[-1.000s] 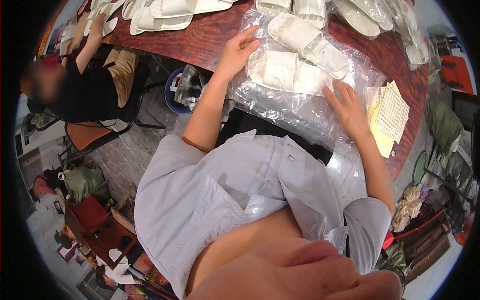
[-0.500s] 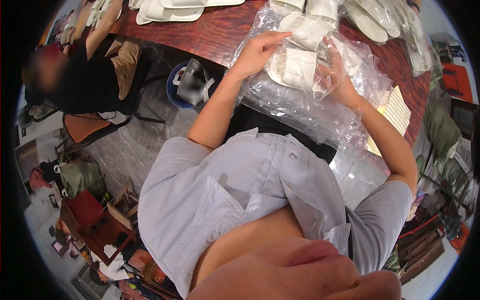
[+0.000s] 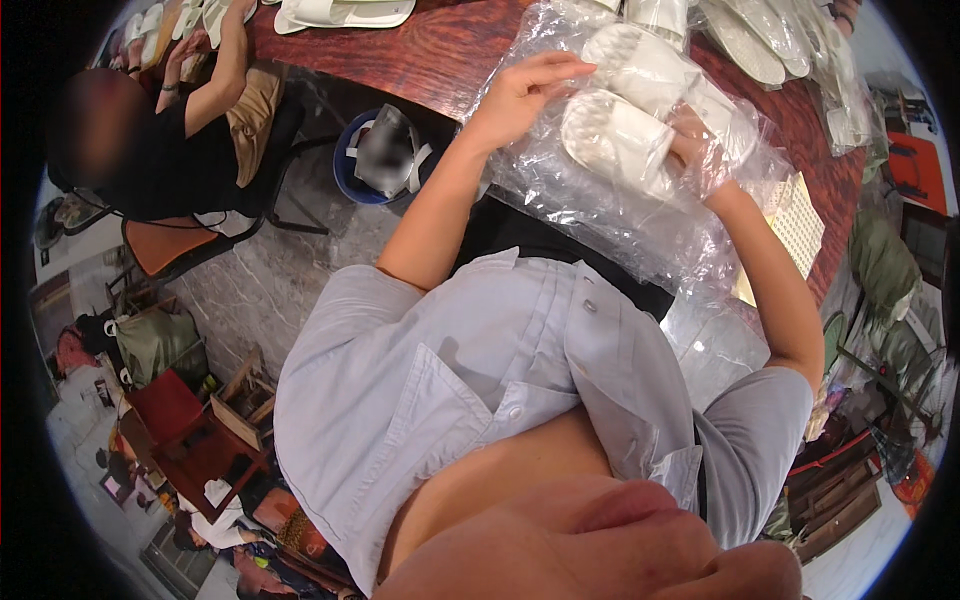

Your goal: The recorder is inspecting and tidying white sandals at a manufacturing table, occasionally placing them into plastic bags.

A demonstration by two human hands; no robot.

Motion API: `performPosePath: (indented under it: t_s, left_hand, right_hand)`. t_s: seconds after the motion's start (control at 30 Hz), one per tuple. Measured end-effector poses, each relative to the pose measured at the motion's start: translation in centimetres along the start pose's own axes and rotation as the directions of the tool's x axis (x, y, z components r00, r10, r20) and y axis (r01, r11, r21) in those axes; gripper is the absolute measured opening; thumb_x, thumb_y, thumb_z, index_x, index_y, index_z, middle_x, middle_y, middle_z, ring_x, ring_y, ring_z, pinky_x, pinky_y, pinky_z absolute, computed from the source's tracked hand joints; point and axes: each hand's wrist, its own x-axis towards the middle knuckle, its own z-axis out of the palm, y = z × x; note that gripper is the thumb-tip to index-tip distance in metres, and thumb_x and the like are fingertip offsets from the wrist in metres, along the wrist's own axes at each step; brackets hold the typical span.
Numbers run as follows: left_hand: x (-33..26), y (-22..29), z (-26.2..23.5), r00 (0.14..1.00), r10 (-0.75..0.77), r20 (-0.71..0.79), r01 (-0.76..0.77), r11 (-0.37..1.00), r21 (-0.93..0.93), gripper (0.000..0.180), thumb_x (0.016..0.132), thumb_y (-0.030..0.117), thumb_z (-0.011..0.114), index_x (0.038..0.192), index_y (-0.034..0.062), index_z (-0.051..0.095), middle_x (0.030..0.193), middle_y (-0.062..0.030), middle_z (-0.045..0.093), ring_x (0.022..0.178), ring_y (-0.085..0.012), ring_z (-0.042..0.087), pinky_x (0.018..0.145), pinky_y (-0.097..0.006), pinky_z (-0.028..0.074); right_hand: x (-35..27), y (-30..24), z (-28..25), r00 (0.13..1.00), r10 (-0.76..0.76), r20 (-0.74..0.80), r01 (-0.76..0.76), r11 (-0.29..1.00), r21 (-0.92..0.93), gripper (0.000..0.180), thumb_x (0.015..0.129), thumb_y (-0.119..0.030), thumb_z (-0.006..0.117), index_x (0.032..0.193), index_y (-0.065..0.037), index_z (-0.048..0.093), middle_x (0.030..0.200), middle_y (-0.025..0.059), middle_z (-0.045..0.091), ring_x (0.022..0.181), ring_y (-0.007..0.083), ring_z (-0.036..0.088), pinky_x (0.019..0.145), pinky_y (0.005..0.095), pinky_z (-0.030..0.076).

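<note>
A pair of white slippers point(image 3: 612, 135) lies side by side on clear plastic bags point(image 3: 545, 175) near the table's front edge. Loose clear film wraps around the slippers' right part. My right hand point(image 3: 700, 150), seen through that film, is closed at the near slipper's right side; its fingertips are partly hidden by glare and the slipper. Just left of the slippers is my left hand point(image 3: 518, 98), fingers stretched out toward the far slipper's toe and thumb apart. It looks to hold nothing.
Bagged white slippers point(image 3: 750, 45) lie at the far right of the dark red table point(image 3: 400, 68), with more slippers point(image 3: 345, 10) at the far left. A yellowish sheet point(image 3: 795, 230) sits beside my right forearm. On the floor stands a blue bucket point(image 3: 350, 170); a seated person point(image 3: 130, 150) works at left.
The slippers have shifted right, along with my right hand, whose raised fingers have folded in at the near slipper. My left hand has moved slightly right.
</note>
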Motion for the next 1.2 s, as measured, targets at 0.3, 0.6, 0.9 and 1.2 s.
performPosePath:
  t_s: [0.3,0.6,0.9,1.2]
  left_hand:
    - [-2.4,-0.3,-1.7,0.993,0.088,0.083,-0.118,0.860,0.497,0.043,0.094,-0.010,0.058,0.127,0.0129,0.074,0.129,-0.0119,0.066,0.108,-0.0240,0.068,0.091,-0.031,0.056]
    - [-2.3,1.5,-0.8,0.989,0.058,0.137,-0.144,0.607,0.782,0.046,0.089,0.000,0.070,0.133,0.0139,0.070,0.140,-0.0182,0.058,0.125,-0.0382,0.059,0.103,-0.042,0.052]
    - [0.9,11.6,6.7,0.896,0.204,0.395,-0.443,0.463,0.767,0.057,0.092,0.029,0.073,0.146,0.0243,0.057,0.141,-0.0197,0.054,0.139,-0.0429,0.044,0.111,-0.049,0.045]
    - [3.5,-2.8,8.0,0.943,0.111,0.314,-0.325,0.516,0.793,0.058,0.096,0.059,0.060,0.148,0.0341,0.056,0.143,-0.0151,0.054,0.143,-0.0382,0.041,0.118,-0.053,0.031]
  right_hand:
    - [-9.3,-1.4,1.7,0.980,0.130,-0.150,-0.124,0.991,0.052,0.034,0.070,0.007,0.068,0.103,-0.002,0.072,0.122,0.0220,0.069,0.113,0.0403,0.066,0.091,0.0434,0.056]
    - [-10.3,-1.2,3.9,0.947,0.303,-0.110,-0.295,0.952,0.084,0.030,0.082,0.004,0.064,0.111,0.002,0.072,0.138,0.0238,0.062,0.124,0.0386,0.062,0.104,0.0420,0.051]
    - [-6.3,-5.0,0.6,0.893,0.447,0.048,-0.449,0.889,0.090,0.059,0.099,-0.021,0.055,0.153,-0.001,0.042,0.158,0.0267,0.040,0.147,0.0412,0.038,0.123,0.0455,0.033]
    - [-7.9,-3.5,1.6,0.934,0.316,0.166,-0.305,0.948,-0.088,0.035,0.086,-0.007,0.064,0.119,-0.004,0.073,0.132,0.0182,0.066,0.135,0.0416,0.051,0.113,0.0467,0.044]
